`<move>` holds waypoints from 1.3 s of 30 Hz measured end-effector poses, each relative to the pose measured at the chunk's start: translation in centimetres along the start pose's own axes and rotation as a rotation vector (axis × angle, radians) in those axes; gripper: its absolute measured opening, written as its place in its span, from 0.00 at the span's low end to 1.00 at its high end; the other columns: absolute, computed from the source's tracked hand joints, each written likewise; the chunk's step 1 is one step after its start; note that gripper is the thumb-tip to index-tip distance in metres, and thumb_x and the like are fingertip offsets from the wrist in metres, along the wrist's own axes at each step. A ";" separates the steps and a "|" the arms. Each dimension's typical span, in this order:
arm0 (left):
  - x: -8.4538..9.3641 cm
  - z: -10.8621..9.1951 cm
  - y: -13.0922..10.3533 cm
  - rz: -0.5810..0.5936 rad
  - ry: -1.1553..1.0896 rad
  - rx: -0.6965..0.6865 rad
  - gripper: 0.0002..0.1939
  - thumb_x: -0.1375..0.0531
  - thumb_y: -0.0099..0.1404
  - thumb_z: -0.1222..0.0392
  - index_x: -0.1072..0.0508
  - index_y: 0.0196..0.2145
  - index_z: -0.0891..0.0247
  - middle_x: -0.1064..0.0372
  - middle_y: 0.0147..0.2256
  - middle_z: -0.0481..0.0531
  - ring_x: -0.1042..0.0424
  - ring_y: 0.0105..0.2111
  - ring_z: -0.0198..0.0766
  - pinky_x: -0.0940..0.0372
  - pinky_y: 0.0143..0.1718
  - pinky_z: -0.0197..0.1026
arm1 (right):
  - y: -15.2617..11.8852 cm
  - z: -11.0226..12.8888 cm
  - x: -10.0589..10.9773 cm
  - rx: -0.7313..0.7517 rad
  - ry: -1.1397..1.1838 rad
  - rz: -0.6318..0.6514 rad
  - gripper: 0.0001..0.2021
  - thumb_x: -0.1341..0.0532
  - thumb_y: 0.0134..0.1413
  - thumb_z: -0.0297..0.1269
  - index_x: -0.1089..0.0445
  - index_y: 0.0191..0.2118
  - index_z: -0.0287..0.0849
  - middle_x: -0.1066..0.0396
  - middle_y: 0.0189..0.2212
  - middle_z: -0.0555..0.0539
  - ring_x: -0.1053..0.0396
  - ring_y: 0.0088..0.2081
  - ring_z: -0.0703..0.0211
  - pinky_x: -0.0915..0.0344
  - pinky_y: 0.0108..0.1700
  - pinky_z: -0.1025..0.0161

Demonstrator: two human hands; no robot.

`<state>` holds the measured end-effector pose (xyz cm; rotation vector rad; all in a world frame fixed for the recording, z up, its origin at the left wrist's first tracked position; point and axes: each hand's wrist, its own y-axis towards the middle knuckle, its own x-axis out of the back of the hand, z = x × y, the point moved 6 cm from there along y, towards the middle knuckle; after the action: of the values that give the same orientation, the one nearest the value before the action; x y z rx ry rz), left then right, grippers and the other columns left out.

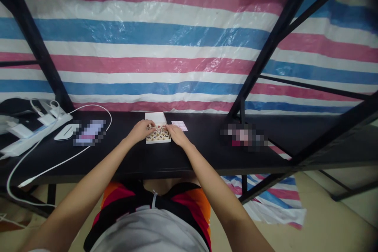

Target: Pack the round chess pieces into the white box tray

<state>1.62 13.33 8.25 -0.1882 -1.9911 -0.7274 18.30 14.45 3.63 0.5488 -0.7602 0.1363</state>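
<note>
Both hands [161, 132] flank the box [158, 141] — grip on it unclear.

Exposure: moderate indoor light; source out of view.
Striped sheet [153, 31]: scattered white glare on creases.
Tabletop [141, 161]: dark, low shadow detail.
Round pieces [158, 137]: markings small, soft.
Frame edges: wide-angle stretching, softness; upper-right corner darkened.
Phone [90, 132] area: pixelated.

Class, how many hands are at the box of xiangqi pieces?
2: the left hand at the left side of the box, the right hand at its right edge.
</note>
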 end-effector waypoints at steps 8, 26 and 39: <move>-1.6 -0.9 1.5 0.192 0.265 -0.039 0.15 0.47 0.61 0.55 0.25 0.25 0.63 0.27 0.27 0.55 0.29 0.31 0.43 0.42 0.34 0.40 | -0.1 -0.5 0.2 -0.125 0.137 -0.005 0.25 0.59 0.63 0.49 0.27 0.37 0.42 0.28 0.41 0.44 0.34 0.45 0.56 0.44 0.51 0.60; -1.5 -1.0 0.1 0.146 0.190 -0.277 0.23 0.57 0.70 0.50 0.26 0.38 0.62 0.28 0.38 0.55 0.33 0.43 0.41 0.42 0.45 0.42 | -0.1 -0.3 0.2 -0.121 0.151 0.007 0.26 0.58 0.62 0.50 0.27 0.39 0.41 0.29 0.42 0.43 0.35 0.46 0.57 0.45 0.51 0.61; -1.4 0.2 -0.6 0.099 0.082 -0.196 0.24 0.56 0.68 0.47 0.25 0.36 0.62 0.28 0.36 0.55 0.32 0.41 0.41 0.41 0.44 0.41 | -0.1 -0.6 0.0 -0.131 0.167 -0.005 0.26 0.58 0.61 0.50 0.27 0.39 0.40 0.29 0.42 0.42 0.35 0.46 0.56 0.45 0.52 0.60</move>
<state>1.97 13.18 6.78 -0.3649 -1.8189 -0.8532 18.69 14.70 3.17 0.4088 -0.6005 0.1252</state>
